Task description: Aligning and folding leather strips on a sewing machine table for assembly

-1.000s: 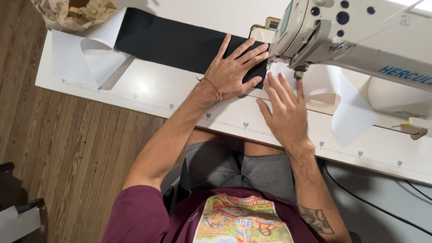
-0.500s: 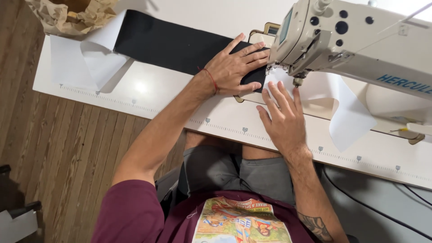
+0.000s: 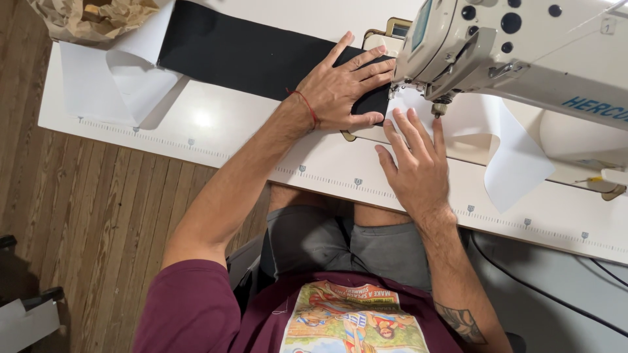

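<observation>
My left hand (image 3: 340, 88) presses matt black cloth (image 3: 248, 55); my right hand (image 3: 415, 167) rests on smooth white fabric (image 3: 510, 150). The table (image 3: 216, 131) is glossy white, the floor (image 3: 72, 209) worn wood.

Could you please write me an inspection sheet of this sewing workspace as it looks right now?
Surface: white table with ruler marks along its near edge.
Job's things: black fabric strip and white fabric lying by the sewing machine.
Clutter: crumpled brown paper at the far left corner; loose white sheet.
Hands: left hand flat on the black strip; right hand flat on the table, fingertips on white fabric near the needle.
Cables: black cable below the table, at right.
Surroundings: wooden plank floor.
</observation>
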